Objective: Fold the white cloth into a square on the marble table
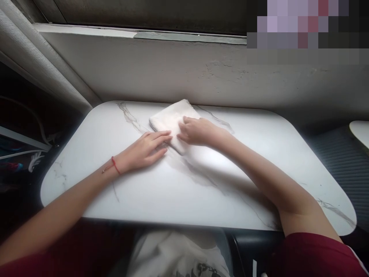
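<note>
"Where's the folded white cloth (165,117) from where you stand?"

"On the marble-patterned tabletop (138,196), past its middle towards twelve o'clock. One corner points at twelve, right by the far edge, with the pale wall (150,69) rising just beyond."

"And the left hand (145,150)?"

"It reaches in from eight o'clock, palm down, fingers stretched out and the thumb held apart from them. The longest fingertips meet the cloth's seven o'clock side. There's a red cord bracelet (115,165) round that wrist."

"What about the right hand (194,130)?"

"That one comes from four o'clock and lies over the cloth's three o'clock side, fingers bent down onto the top of it. I can't tell from here whether they pinch the fabric or only press on it."

"That arm wears a dark red sleeve (314,254), down at five."

"Yes, and below the table's six o'clock edge I see white printed material (178,256). Out at three o'clock, beside the table, there's a grey ribbed surface (334,165)."
</note>
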### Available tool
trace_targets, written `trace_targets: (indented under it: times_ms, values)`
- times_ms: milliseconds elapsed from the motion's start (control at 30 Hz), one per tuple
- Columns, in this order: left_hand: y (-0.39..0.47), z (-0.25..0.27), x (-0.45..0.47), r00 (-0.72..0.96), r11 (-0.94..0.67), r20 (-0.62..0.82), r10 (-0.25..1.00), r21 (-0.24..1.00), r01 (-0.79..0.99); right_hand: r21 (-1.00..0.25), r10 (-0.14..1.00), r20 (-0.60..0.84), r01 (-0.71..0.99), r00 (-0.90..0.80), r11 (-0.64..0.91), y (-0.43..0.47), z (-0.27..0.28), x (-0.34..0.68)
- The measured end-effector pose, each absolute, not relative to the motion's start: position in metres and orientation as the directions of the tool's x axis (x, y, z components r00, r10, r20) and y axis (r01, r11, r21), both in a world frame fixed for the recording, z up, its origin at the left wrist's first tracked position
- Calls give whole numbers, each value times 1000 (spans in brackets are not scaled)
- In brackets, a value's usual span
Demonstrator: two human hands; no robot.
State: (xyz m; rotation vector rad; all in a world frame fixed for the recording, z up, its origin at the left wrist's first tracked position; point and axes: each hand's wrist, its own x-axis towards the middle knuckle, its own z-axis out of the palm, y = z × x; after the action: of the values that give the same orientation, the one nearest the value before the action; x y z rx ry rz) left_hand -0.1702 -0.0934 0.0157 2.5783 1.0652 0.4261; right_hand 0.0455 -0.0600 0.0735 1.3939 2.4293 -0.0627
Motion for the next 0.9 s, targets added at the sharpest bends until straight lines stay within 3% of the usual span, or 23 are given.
trace_targets:
  times_ms: [200, 300, 567, 700, 900]
  values:
    - [-83, 14, -177, 649, -651, 146, 746, 363, 667, 100, 788, -160, 784, -595, 612, -34, 50, 57]
    - [-80, 14, -179, 656, -661, 155, 739, 355, 661, 100, 797, -154, 793, -584, 600, -34, 53, 57]
    - [-89, 18, -174, 706, -698, 173, 687, 428, 575, 191, 826, -369, 835, -427, 516, -80, 90, 46]
    - [-110, 18, -160, 773, -751, 194, 604, 464, 470, 231, 817, -444, 834, -368, 501, -108, 98, 41]
    - [-135, 23, -141, 874, -830, 247, 419, 494, 258, 169, 622, -686, 748, -378, 642, -133, 112, 32]
